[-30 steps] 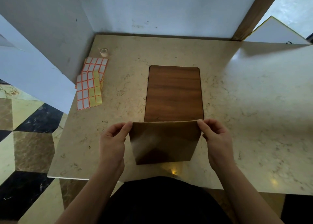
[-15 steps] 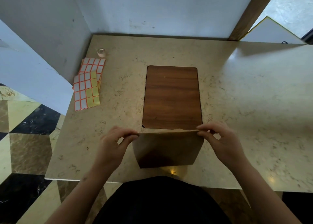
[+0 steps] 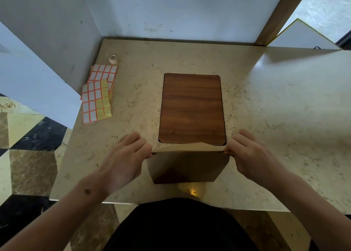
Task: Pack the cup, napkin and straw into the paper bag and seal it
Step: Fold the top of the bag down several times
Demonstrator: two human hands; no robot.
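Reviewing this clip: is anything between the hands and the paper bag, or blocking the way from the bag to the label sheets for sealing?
Nothing visible. The left hand and right hand already pinch the top corners of the paper bag. The marble table lies bare between the bag and the label sheets and tape roll at far left.

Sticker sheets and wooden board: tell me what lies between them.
Nothing: in the head view, only bare marble tabletop separates the sticker sheets from the wooden board.
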